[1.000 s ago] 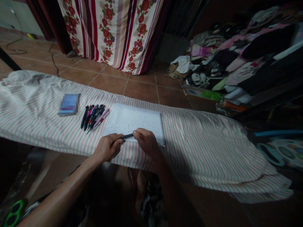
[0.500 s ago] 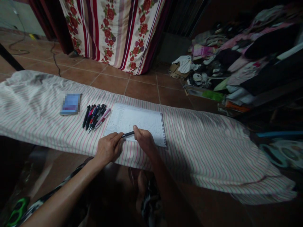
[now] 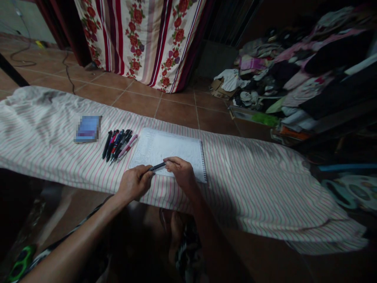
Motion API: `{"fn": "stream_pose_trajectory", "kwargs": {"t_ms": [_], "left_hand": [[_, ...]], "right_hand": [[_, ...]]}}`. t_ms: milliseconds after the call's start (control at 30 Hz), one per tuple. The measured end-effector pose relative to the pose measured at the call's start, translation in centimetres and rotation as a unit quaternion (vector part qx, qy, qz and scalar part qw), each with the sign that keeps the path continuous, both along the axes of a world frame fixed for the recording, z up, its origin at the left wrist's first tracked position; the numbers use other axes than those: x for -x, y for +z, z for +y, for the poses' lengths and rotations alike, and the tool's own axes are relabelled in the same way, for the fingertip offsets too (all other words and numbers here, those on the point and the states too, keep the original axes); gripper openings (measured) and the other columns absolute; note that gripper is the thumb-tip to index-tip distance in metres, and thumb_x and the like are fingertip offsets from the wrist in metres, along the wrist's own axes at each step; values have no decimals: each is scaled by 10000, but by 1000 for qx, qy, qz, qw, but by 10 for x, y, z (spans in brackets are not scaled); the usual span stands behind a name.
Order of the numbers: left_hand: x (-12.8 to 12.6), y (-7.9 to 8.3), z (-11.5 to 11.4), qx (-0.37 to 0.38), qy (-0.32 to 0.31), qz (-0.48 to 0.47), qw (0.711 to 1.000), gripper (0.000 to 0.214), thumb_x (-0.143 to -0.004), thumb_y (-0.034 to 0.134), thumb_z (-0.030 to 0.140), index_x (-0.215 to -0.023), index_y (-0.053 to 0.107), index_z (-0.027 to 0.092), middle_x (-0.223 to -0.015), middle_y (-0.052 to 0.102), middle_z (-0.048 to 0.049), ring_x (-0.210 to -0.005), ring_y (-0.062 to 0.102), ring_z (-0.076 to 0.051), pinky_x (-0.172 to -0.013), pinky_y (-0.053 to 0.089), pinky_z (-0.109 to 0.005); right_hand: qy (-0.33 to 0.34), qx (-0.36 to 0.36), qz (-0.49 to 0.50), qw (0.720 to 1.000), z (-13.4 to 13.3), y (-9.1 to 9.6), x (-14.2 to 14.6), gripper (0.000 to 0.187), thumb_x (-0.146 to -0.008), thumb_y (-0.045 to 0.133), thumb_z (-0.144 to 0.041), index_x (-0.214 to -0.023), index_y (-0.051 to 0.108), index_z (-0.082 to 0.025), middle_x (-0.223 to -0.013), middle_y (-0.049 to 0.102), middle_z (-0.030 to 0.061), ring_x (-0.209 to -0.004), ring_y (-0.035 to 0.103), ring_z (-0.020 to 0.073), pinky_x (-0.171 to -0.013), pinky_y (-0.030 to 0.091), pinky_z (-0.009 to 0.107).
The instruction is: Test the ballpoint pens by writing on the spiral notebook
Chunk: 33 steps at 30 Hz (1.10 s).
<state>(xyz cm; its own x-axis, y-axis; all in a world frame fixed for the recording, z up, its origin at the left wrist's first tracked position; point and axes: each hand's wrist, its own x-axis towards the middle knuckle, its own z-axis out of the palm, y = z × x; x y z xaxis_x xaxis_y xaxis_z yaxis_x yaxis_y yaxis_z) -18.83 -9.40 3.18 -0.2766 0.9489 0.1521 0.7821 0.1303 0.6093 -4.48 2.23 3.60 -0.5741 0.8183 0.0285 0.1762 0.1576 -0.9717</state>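
Note:
A dark pen (image 3: 159, 166) is held between my two hands, over the near edge of a spiral notebook (image 3: 176, 147). My left hand (image 3: 135, 181) pinches the pen's left end between thumb and fingers. At its right end, my right hand (image 3: 181, 171) has thumb and fingertips closed on the pen. The notebook lies flat with its spiral on the right, and faint writing covers the page. Left of the notebook, several pens (image 3: 118, 145) lie side by side in a bunch, mostly dark, with a pink one nearest the page.
A striped cloth (image 3: 250, 177) covers the long low surface. A blurred blue rectangular object (image 3: 87, 129) lies on it at left. Beyond are a tiled floor (image 3: 141, 98), a floral curtain (image 3: 137, 39) and a heap of clothes (image 3: 282, 67) at right.
My right hand's fingers have shifted from a fist with raised thumb to a stretched fingertip grip on the pen's right end. The left hand still holds the other end.

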Motion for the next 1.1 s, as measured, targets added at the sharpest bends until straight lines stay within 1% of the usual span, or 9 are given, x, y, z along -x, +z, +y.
{"fn": "stream_pose_trajectory", "kwargs": {"t_ms": [200,367,433,500,600,700,800,900,1100], "left_hand": [[-2,1,-2,-3,-10,62,998,336,-880,366,340,-1018,629,182,-816,665,-49,-774,631,-184,-661,450,-267],[-3,1,-3,-1,-11,55,998,327,-874,374,323,-1027,626,182,-818,665,-48,-773,630,-177,-664,453,-264],[-2,0,-3,-5,-11,40,999,327,-873,378,329,-1027,628,185,-823,669,-46,-775,630,-173,-669,454,-261],[-2,0,-2,-5,-8,29,1000,331,-873,379,335,-1015,634,179,-818,674,-48,-771,631,-177,-665,453,-264],[0,-1,-1,-2,0,20,1000,328,-868,385,337,-988,646,177,-813,680,-49,-764,635,-186,-655,449,-271],[0,-1,0,-3,3,14,1000,323,-865,390,340,-981,650,188,-827,686,-48,-771,637,-189,-659,449,-275],[-1,1,0,2,0,15,1000,326,-865,388,341,-987,648,186,-827,686,-53,-767,636,-193,-649,447,-277],[-1,3,0,6,-2,21,1000,316,-865,389,325,-982,645,181,-828,682,-54,-768,633,-190,-648,441,-272],[-1,3,0,9,-17,34,999,305,-875,377,302,-981,634,176,-788,661,-45,-740,615,-168,-631,424,-253]], "right_hand": [[-27,-80,-112,990,-4,6,-1,238,-768,503,-386,-689,610,-189,-535,552,-31,-521,503,108,-521,372,217],[-39,-166,-158,973,-10,12,2,350,-817,443,-418,-565,529,-189,-512,512,-25,-517,472,104,-544,354,224],[-37,-130,-135,982,-11,12,3,345,-827,422,-427,-632,576,-188,-551,549,-14,-558,517,114,-566,383,224],[-31,-64,-93,993,-10,9,3,312,-823,424,-429,-842,624,-190,-628,600,-4,-610,569,125,-597,425,231],[-8,-5,-23,1000,-8,4,2,351,-783,490,-386,-1057,569,-182,-725,639,11,-648,604,131,-632,469,253],[10,21,8,1000,-5,2,1,274,-721,554,-333,-941,604,-177,-707,642,16,-653,609,138,-623,484,258],[-9,39,5,999,-5,3,1,205,-689,568,-323,-822,625,-177,-623,621,9,-618,601,141,-586,483,254],[-24,34,-8,999,-4,4,0,193,-682,571,-315,-801,633,-178,-590,611,-1,-580,586,131,-564,472,247],[0,20,-22,1000,-1,2,-2,191,-693,568,-315,-802,631,-171,-572,595,-11,-545,557,118,-529,438,231]]}}
